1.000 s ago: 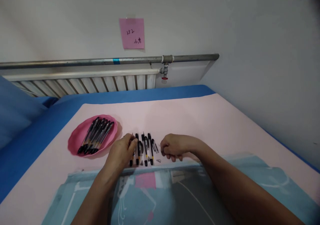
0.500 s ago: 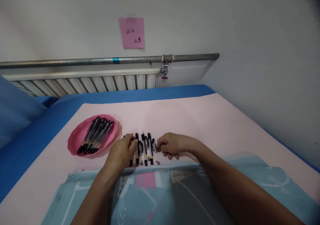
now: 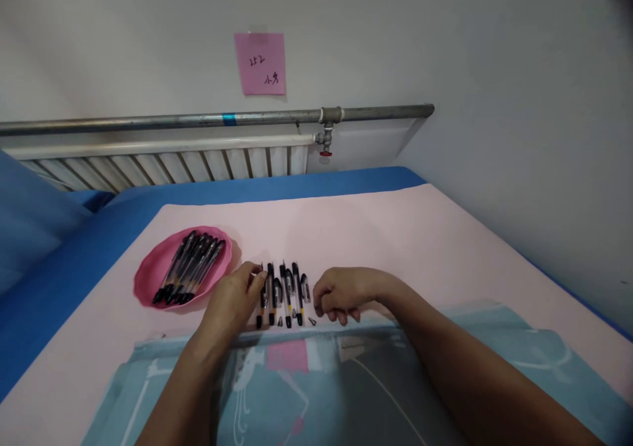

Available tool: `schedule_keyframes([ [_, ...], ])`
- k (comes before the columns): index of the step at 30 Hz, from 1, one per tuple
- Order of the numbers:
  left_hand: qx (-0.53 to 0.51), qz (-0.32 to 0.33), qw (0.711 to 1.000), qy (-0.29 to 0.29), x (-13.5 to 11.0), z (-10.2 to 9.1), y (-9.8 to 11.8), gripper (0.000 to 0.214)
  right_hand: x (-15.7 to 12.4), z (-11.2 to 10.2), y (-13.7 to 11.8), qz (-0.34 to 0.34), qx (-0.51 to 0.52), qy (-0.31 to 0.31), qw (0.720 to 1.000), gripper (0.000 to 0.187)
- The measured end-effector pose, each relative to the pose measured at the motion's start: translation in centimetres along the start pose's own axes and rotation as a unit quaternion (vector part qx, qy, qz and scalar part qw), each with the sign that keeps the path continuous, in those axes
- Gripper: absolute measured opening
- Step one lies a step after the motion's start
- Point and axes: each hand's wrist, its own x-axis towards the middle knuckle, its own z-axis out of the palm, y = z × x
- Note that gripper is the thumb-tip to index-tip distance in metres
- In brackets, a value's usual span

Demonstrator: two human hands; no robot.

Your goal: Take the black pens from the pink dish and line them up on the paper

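Several clear gel pens with black ends point(image 3: 288, 301) lie in a row, uncapped, points away from me. Black pen caps with clips point(image 3: 305, 288) lie between and beside them, and small cone-shaped metal tips point(image 3: 312, 321) are near their lower ends. My left hand point(image 3: 240, 291) is at the row's left end, partly covering the leftmost pen. Its thumb and forefinger are a little apart at that pen's upper part; the other fingers are hidden. Right of the row hovers my right hand point(image 3: 341, 294), fingers loosely curled and partly apart, nothing visible in them.
A pink scalloped plate point(image 3: 143, 281) at the left holds several assembled black pens point(image 3: 190, 268). Pale pink sheeting point(image 3: 395, 235) covers the blue-edged table, with a blue-green patterned cloth point(image 3: 316, 393) in front. Behind are a radiator point(image 3: 198, 162) and a metal pipe point(image 3: 163, 123).
My right hand has drawn slightly right and away from the rightmost cap, which now lies free. My left hand has shifted a little left, uncovering more of the leftmost pen.
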Motion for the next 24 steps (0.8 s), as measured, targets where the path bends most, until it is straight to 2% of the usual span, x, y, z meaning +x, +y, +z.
schedule_keyframes([
  [4,0.011,0.006,1.000,-0.003,0.1,0.1,-0.1,0.026,0.1,0.3,-0.1,-0.017,0.021,-0.040,0.999,0.026],
  [11,-0.036,0.013,0.999,0.032,0.1,-0.1,-0.4,0.027,0.9,-0.3,1.3,-0.012,0.057,-0.011,0.998,0.015],
  [14,-0.050,-0.006,0.991,0.123,0.3,-1.5,-1.8,0.028,1.3,-0.6,1.7,-0.003,0.075,0.010,0.997,0.015],
  [16,-0.028,-0.058,0.975,0.212,0.6,-2.8,-3.3,0.028,1.5,-0.8,1.8,-0.004,0.092,0.020,0.996,0.015],
  [18,0.014,-0.126,0.958,0.257,1.0,-3.9,-4.9,0.029,1.5,-1.0,1.9,-0.007,0.111,0.023,0.994,0.015],
  [20,0.061,-0.164,0.954,0.244,1.5,-4.5,-6.3,0.031,1.6,-1.0,2.0,-0.009,0.126,0.026,0.992,0.014],
  [24,0.087,-0.153,0.964,0.199,2.6,-4.0,-7.5,0.027,1.6,-1.0,2.0,-0.002,0.134,0.029,0.991,0.011],
])
